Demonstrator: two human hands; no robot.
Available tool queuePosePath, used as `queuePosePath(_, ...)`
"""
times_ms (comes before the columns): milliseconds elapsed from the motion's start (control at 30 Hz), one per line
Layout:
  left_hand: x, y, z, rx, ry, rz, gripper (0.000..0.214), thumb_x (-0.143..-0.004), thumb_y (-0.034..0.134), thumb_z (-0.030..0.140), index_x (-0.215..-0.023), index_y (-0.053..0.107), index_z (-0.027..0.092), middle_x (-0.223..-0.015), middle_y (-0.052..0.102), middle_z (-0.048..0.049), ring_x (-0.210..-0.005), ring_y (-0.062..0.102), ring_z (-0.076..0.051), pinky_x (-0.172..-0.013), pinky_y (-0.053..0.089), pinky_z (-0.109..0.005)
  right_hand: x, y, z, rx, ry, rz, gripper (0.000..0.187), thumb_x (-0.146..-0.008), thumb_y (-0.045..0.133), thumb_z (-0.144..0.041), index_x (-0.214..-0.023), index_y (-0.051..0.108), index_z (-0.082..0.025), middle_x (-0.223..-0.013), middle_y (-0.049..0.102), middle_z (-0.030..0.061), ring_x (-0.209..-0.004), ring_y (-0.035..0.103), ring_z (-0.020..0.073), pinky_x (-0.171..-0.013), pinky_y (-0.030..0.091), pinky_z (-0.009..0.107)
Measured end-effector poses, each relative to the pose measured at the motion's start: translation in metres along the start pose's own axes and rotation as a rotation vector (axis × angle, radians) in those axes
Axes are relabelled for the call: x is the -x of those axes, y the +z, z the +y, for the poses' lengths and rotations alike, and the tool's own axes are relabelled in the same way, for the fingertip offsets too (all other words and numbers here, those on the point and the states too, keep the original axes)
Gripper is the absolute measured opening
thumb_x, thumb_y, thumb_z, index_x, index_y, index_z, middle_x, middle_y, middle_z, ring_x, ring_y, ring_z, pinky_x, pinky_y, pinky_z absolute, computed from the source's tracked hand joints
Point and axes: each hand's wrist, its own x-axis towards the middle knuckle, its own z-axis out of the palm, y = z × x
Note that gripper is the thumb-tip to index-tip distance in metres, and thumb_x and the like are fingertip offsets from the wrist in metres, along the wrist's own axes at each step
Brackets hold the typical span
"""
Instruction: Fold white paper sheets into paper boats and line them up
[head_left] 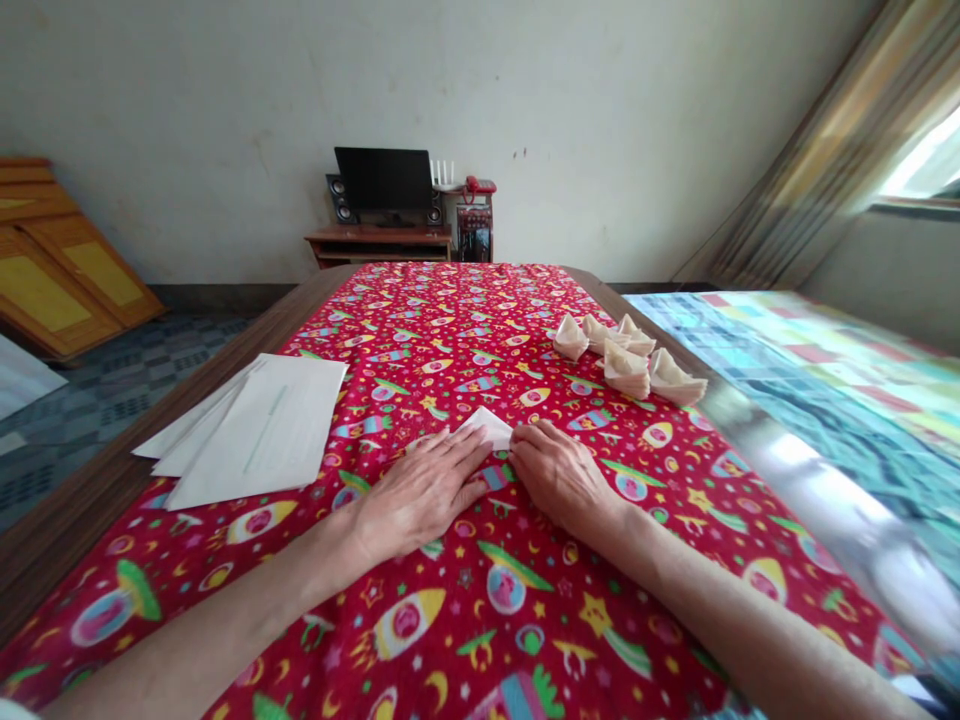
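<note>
A small white paper [486, 424], folded to a triangle, lies on the red patterned cloth [450, 620]. My left hand [429, 487] lies flat with its fingers stretched over the paper's left part, pressing it down. At the paper's right corner, the curled fingers of my right hand [561, 472] grip the edge, and their tips are partly hidden. To the left rests a fanned stack of white paper sheets [281, 425], the top one with faint green print. Several cream folded-paper pieces [628, 368], nested in stacks, stand beyond my right hand.
The cloth covers a long table with a brown wooden edge [67, 535]. A bed [840, 400] with a coloured cover adjoins on the right. Past the far end stand a monitor [384, 182], speakers and a red telephone [480, 186]. A wooden cabinet [67, 265] is at left.
</note>
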Motion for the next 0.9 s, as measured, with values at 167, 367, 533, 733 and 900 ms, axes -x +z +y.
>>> queuePosePath(167, 0.016, -0.003, -0.011, -0.082, -0.024, 0.012, 0.047, -0.097, 0.032, 0.040, -0.137, 0.040, 0.017, -0.145, 0.039, -0.0062, -0.136, 0.032, -0.017, -0.111, 0.027, -0.034, 0.001, -0.002, 0.002, -0.027, -0.002, 0.016, 0.024, -0.093, 0.042, -0.016, -0.078, 0.060, -0.015, -0.086, 0.060, 0.0065, -0.082, 0.052, 0.0172, -0.073, 0.043, 0.028)
queuePosePath(367, 0.024, -0.009, -0.019, -0.146, -0.072, 0.050, 0.040, -0.096, 0.035, 0.031, -0.126, 0.054, 0.012, -0.135, 0.051, -0.0104, -0.125, 0.048, -0.022, -0.105, 0.035, -0.039, 0.001, -0.001, 0.005, -0.055, 0.004, 0.011, 0.023, -0.093, 0.041, -0.015, -0.080, 0.060, -0.015, -0.089, 0.060, 0.0066, -0.083, 0.052, 0.0161, -0.073, 0.042, 0.027)
queuePosePath(533, 0.017, -0.005, -0.027, -0.103, -0.127, 0.174, 0.034, -0.094, 0.038, 0.026, -0.114, 0.062, 0.013, -0.121, 0.062, -0.0113, -0.113, 0.058, -0.023, -0.103, 0.040, -0.042, -0.001, -0.001, 0.007, -0.048, -0.001, 0.020, 0.016, -0.093, 0.044, -0.018, -0.091, 0.060, -0.017, -0.090, 0.060, 0.0057, -0.084, 0.051, 0.0165, -0.070, 0.040, 0.027)
queuePosePath(733, 0.002, 0.010, -0.034, 0.103, -0.061, 0.212, 0.037, -0.092, 0.042, 0.020, -0.127, 0.052, 0.012, -0.132, 0.054, -0.0116, -0.126, 0.046, -0.020, -0.107, 0.039, -0.039, -0.014, -0.004, 0.002, 0.053, -0.111, 0.020, 0.012, -0.092, 0.047, -0.018, -0.094, 0.058, -0.016, -0.089, 0.059, 0.0068, -0.083, 0.049, 0.0183, -0.068, 0.037, 0.029)
queuePosePath(900, -0.006, 0.015, -0.035, 0.200, -0.053, 0.260, 0.037, -0.088, 0.047, 0.015, -0.125, 0.053, 0.011, -0.129, 0.056, -0.0129, -0.123, 0.049, -0.021, -0.105, 0.041, -0.038, -0.017, -0.005, 0.000, 0.095, -0.178, 0.032, 0.012, -0.092, 0.047, -0.018, -0.092, 0.059, -0.014, -0.086, 0.060, 0.0066, -0.080, 0.049, 0.0186, -0.068, 0.035, 0.031)
